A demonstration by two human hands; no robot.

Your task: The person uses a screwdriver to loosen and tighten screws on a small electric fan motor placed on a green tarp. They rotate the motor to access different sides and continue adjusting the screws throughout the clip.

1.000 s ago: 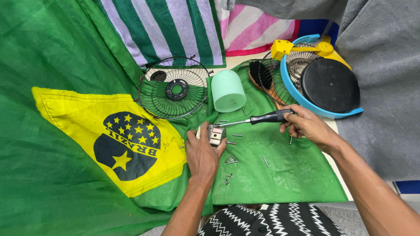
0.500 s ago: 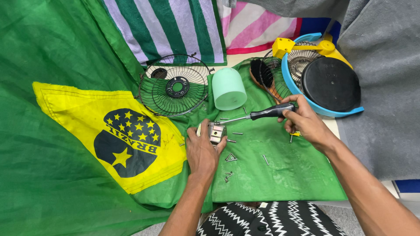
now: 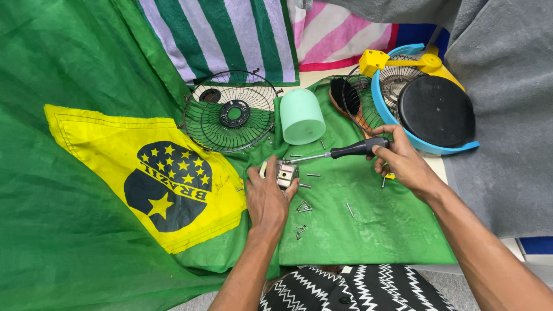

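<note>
At the frame's centre, a small metal part [image 3: 286, 173] lies on the green cloth [image 3: 368, 230], pinned under the fingers of the left hand [image 3: 268, 198], which lies flat, palm down, forearm rising from the bottom edge. Its upper edge meets the tip of a screwdriver [image 3: 337, 153], whose black handle is gripped by the right hand [image 3: 403, 164], reaching in from the lower right. Loose screws [image 3: 303, 207] lie scattered just below and right of the part. Above it stands a pale green cup [image 3: 300, 116], mouth down, with a wire fan grille [image 3: 232, 112] to its left. Upper right, a blue fan housing [image 3: 429, 147] holds a black disc [image 3: 436, 110], a brush [image 3: 345, 98] beside it.
</note>
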